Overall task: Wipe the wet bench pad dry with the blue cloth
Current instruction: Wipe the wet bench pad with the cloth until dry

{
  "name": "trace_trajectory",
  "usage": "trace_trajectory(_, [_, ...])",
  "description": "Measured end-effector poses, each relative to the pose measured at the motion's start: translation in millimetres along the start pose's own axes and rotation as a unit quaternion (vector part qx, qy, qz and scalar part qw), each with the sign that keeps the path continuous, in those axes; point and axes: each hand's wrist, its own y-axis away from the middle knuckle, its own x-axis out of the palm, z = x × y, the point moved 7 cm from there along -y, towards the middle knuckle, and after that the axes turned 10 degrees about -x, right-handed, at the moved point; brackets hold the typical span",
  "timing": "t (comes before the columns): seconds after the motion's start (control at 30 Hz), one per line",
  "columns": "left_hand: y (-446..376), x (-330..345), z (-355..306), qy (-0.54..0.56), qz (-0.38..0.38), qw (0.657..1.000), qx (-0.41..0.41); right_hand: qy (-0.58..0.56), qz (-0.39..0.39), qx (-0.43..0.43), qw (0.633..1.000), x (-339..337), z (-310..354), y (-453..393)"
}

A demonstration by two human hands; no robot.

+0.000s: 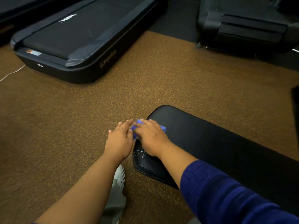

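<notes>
At the far left you see a thin white cable (12, 73) lying on the brown speckled rubber floor (64, 118), and it runs toward the large black treadmill deck (77, 41) that stands at the top left. Below, near the bottom middle, your white shoe (120, 176) rests on the floor beside the end of the bench.

Your left hand (119, 139) hangs over the floor just beside the bench edge, fingers straight and loosely spread; its fingertips are at the edge of the small folded blue cloth (162, 128), but I cannot tell if they touch it. Your right hand (151, 138), with a dark blue knitted sleeve (226, 196), lies flat on the cloth and presses it on the black padded vinyl bench pad (210, 139), close to its left edge. Small water drops (140, 155) shine on the pad just under your right wrist.

At the top right a second black machine (242, 28) stands on darker flooring.
</notes>
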Motion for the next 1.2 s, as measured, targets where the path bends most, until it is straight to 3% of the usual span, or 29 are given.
trace_trajectory(0.1, [0.3,0.2,-7.2,0.000,0.007,1.000,0.009,-0.051,0.002,-0.104,0.993,-6.1,0.7,23.2])
trace_trajectory(0.17, [2.9,-0.5,-7.6,-0.009,0.012,1.000,0.016,-0.059,-0.047,-0.097,0.992,-15.8,-21.0,33.4])
trace_trajectory(0.23, [6.5,-0.8,-4.2,-0.012,0.022,1.000,0.014,-0.034,-0.109,-0.016,0.993,-31.4,-58.6,36.1])
trace_trajectory(0.33, [11.1,2.1,0.0,-0.008,0.033,0.999,0.005,0.008,-0.107,0.147,0.983,-44.2,-88.2,29.1])
trace_trajectory(0.4, [11.3,5.8,-0.4,0.001,0.035,0.999,-0.005,0.011,-0.110,0.171,0.979,-39.7,-72.5,23.4])
trace_trajectory(0.47, [10.9,9.0,-4.5,0.010,0.031,0.999,-0.007,-0.013,-0.104,0.101,0.989,-26.9,-42.6,25.3])
trace_trajectory(0.57, [11.4,12.1,-10.8,0.020,0.032,0.999,0.001,-0.030,-0.029,-0.081,0.996,-14.2,-21.9,50.8])
trace_trajectory(0.63, [12.5,11.0,-10.3,0.017,0.032,0.999,0.005,-0.008,-0.024,-0.105,0.994,-24.7,-45.8,54.2])
trace_trajectory(0.77, [11.4,3.1,-2.5,0.017,0.024,1.000,0.006,0.036,-0.087,0.154,0.984,-42.9,-94.9,32.8])
trace_trajectory(0.83, [9.7,-0.3,-2.3,0.023,0.012,1.000,0.003,0.020,-0.086,0.183,0.979,-33.5,-70.8,22.9])
trace_trajectory(0.93, [4.8,-2.6,-6.8,0.049,-0.004,0.999,-0.003,-0.011,-0.078,0.037,0.996,-10.2,-5.0,19.4])
trace_trajectory(1.1, [-3.2,4.8,-14.1,0.061,0.042,0.997,-0.002,-0.003,0.038,-0.158,0.987,-0.5,72.7,35.7])
trace_trajectory(1.2, [-2.3,6.6,-12.3,0.067,0.071,0.995,-0.002,-0.055,0.078,-0.200,0.975,3.3,78.0,66.3])
